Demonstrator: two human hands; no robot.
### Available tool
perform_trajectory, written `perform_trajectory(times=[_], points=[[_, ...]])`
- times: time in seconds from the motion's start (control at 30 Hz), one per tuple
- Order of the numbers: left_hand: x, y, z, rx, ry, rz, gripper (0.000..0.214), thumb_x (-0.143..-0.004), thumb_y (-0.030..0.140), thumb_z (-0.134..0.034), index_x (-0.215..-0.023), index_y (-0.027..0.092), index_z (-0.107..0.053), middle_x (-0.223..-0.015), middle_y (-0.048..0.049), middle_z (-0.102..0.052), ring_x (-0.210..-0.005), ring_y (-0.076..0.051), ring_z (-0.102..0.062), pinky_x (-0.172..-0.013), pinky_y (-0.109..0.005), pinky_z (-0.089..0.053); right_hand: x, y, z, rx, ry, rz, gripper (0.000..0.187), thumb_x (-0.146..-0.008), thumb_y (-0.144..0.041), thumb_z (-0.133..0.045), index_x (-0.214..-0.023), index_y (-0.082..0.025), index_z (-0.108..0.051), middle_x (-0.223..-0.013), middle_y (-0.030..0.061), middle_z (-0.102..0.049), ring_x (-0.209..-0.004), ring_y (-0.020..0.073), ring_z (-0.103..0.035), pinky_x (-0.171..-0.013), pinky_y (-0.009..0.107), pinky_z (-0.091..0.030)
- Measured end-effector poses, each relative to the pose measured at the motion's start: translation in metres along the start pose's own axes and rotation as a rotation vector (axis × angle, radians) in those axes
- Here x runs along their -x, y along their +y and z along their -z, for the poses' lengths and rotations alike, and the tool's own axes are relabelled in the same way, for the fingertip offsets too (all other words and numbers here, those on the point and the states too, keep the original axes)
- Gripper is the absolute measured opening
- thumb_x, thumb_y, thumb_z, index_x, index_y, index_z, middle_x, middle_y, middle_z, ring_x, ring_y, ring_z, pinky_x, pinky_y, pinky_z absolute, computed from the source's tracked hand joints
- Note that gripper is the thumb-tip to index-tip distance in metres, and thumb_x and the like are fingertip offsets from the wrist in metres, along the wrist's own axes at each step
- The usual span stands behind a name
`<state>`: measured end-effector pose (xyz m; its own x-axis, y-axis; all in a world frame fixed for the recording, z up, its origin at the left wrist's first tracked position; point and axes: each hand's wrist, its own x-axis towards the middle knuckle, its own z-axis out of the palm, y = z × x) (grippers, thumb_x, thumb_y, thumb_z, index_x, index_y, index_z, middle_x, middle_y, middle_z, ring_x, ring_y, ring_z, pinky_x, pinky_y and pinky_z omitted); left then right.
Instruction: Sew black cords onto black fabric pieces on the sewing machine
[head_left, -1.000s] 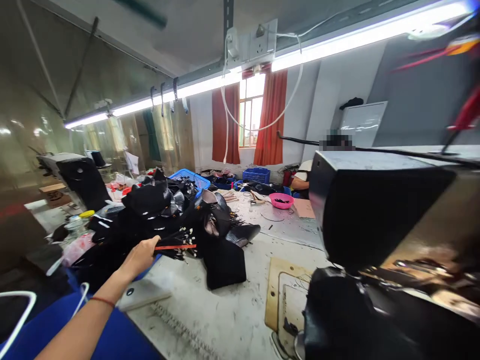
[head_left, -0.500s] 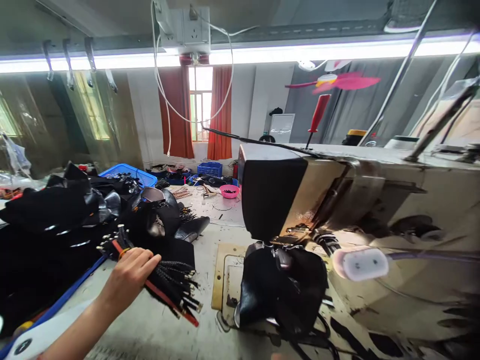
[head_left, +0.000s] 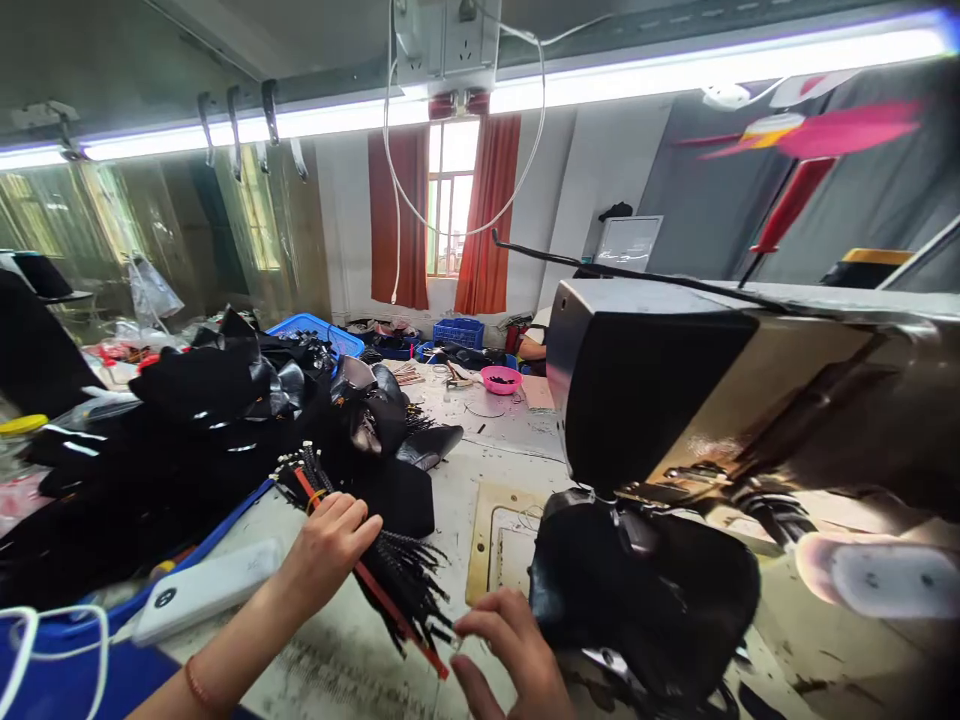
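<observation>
My left hand (head_left: 330, 545) is wrapped round a bundle of black braided cords (head_left: 409, 575) with pale tips, tied with a yellow band. A red strip (head_left: 390, 610) runs lengthwise among the cords. By the lower ends of the bundle, my right hand (head_left: 514, 655) has its thumb and forefinger apart; I see nothing held in it. Right of it, a black leather-like piece (head_left: 645, 590) lies under the head of a sewing machine (head_left: 652, 390).
Black cut pieces (head_left: 210, 400) are heaped on the left, with a blue basket (head_left: 349, 343) behind. A white power bank (head_left: 210, 590) lies near my left forearm. Farther back stands a pink bowl (head_left: 501, 380). The machine's lit lamp (head_left: 877, 580) juts out at right.
My right hand has come into view from below, beside the cord ends. The view has swung left, so things appear farther right. My left hand keeps its grip on the bundle.
</observation>
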<state>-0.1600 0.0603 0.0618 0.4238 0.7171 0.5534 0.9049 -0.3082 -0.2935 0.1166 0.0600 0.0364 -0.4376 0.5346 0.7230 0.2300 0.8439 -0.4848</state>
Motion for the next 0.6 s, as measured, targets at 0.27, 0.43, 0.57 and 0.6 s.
perform_trajectory(times=[0.27, 0.43, 0.57, 0.6], points=[[0.001, 0.008, -0.001, 0.049, -0.119, 0.062, 0.022, -0.09, 0.006, -0.046, -0.094, 0.018, -0.063, -0.081, -0.0044, -0.059, -0.079, -0.022, -0.052, -0.077, -0.038, -0.047, -0.004, -0.004, 0.002, -0.058, -0.099, -0.117, 0.011, -0.091, -0.019, -0.053, -0.101, -0.022, -0.058, -0.092, 0.0058, -0.056, -0.085, 0.019, -0.057, -0.077, 0.031, -0.051], [0.001, 0.015, -0.004, 0.138, -0.151, 0.105, 0.031, -0.09, 0.002, -0.039, -0.112, 0.013, -0.058, -0.084, -0.006, -0.063, -0.081, -0.022, -0.056, -0.084, -0.042, -0.047, -0.003, -0.004, 0.005, -0.025, -0.114, -0.221, 0.016, -0.092, -0.019, -0.052, -0.107, -0.022, -0.055, -0.099, 0.0067, -0.057, -0.094, 0.02, -0.059, -0.081, 0.032, -0.053], [0.015, 0.037, -0.012, 0.202, -0.227, 0.137, 0.022, -0.086, 0.01, -0.052, -0.105, 0.017, -0.06, -0.098, -0.0083, -0.069, -0.101, -0.024, -0.061, -0.1, -0.048, -0.04, 0.004, 0.005, -0.007, 0.175, -0.238, -0.138, 0.058, -0.074, -0.028, -0.077, -0.128, -0.029, -0.054, -0.127, 0.0127, -0.055, -0.113, 0.0328, -0.057, -0.09, 0.05, -0.052], [0.023, 0.045, -0.015, 0.224, -0.254, 0.144, 0.032, -0.082, 0.021, -0.062, -0.113, 0.017, -0.058, -0.111, -0.0118, -0.068, -0.113, -0.029, -0.057, -0.104, -0.052, -0.036, 0.008, 0.01, -0.012, 0.232, -0.302, -0.085, 0.064, -0.068, -0.028, -0.082, -0.127, -0.031, -0.056, -0.132, 0.0131, -0.055, -0.115, 0.0367, -0.056, -0.09, 0.054, -0.052]])
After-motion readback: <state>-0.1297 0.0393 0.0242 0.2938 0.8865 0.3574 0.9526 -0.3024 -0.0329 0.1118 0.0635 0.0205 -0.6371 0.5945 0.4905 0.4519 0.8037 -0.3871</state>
